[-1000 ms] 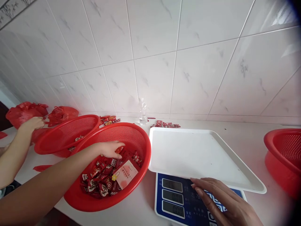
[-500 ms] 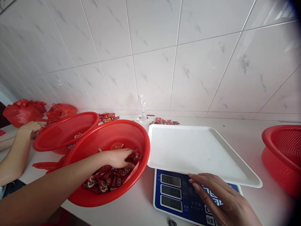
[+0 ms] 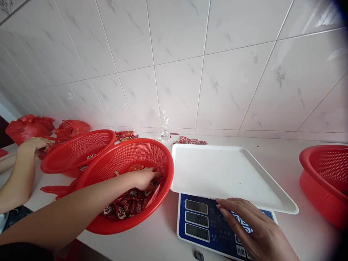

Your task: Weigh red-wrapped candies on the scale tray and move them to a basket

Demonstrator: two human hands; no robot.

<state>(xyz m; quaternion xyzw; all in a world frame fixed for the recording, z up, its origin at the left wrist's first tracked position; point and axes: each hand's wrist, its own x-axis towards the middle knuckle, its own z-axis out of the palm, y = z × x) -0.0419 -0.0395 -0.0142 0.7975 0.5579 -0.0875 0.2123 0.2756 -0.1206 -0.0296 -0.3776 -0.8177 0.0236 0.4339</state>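
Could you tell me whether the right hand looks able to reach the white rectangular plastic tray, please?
Probably yes: the bare right hand is beside the tray, over the blue electronic scale, with nothing visible in between.

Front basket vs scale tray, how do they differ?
The front basket is red; the tray is white. The front basket is deep, round-rimmed and perforated; the tray is shallow, four-sided and solid. The front basket holds wrapped packets, with the left hand in it; the tray carries just specks. Both are open-topped.
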